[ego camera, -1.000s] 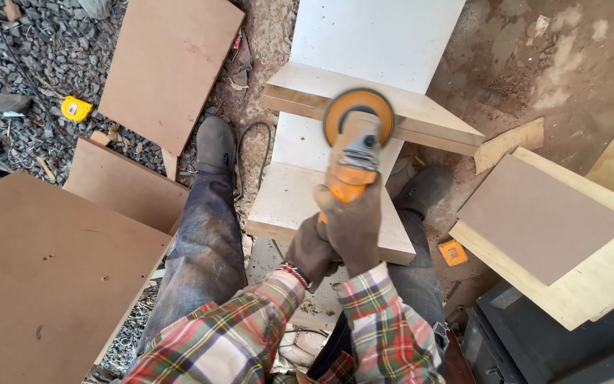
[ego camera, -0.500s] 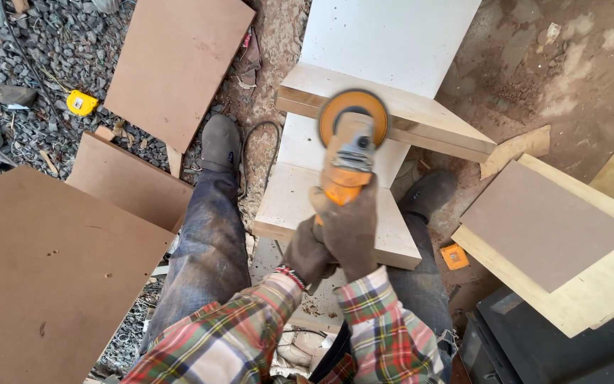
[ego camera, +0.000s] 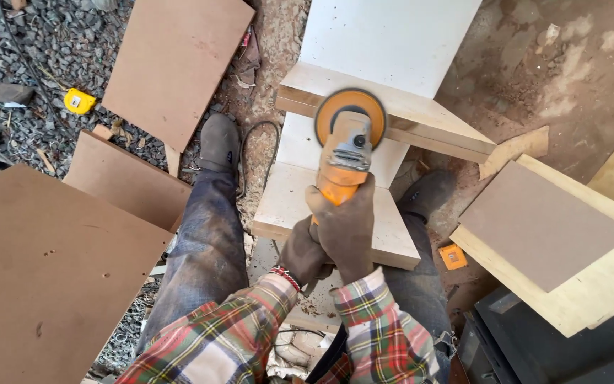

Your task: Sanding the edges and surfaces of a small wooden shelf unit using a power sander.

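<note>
Orange grinder (ego camera: 345, 153) sits clamped in both gloved hands — right hand (ego camera: 346, 227) wrapped round its body, left hand (ego camera: 305, 250) closed beneath — disc over the pale boards (ego camera: 421, 117); their surfaces look barely worked.

Dirt floor (ego camera: 570, 78), grey gravel (ego camera: 44, 64), scattered brown boards (ego camera: 172, 64).

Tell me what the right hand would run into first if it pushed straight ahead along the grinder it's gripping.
Probably the upper pale wooden board. The right hand points up the orange grinder, whose disc overlaps that board's near edge; depth is unclear, so contact cannot be confirmed.
</note>
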